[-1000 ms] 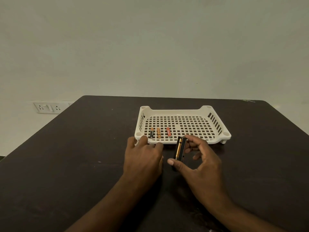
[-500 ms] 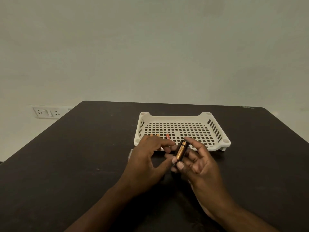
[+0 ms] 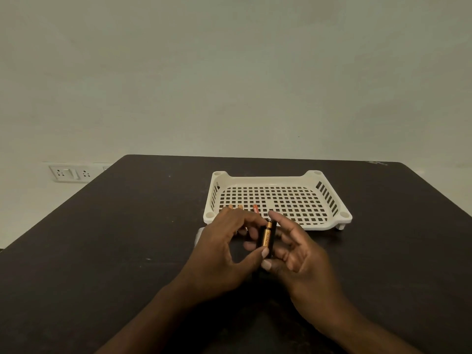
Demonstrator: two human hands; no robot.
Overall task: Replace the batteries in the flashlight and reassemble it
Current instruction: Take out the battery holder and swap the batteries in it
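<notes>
A black battery holder (image 3: 272,235) with a copper-and-black battery (image 3: 265,237) in it stands upright above the table, just in front of the tray. My right hand (image 3: 304,259) grips the holder, thumb at its lower end and forefinger at its top. My left hand (image 3: 219,251) pinches the battery between thumb and fingers. Three loose batteries, two with orange tips (image 3: 235,206) and one red (image 3: 255,208), lie in the front left of the white tray (image 3: 329,223), partly hidden by my left fingers.
A dark table (image 3: 115,238) carries everything. A small white object (image 3: 198,235) peeks out from behind my left hand; what it is cannot be made out. Wall sockets (image 3: 69,172) sit at the far left, beyond the table edge.
My left hand lifted off the table and came over to the battery in the holder. My right hand turned the holder slightly and drew it a little nearer.
</notes>
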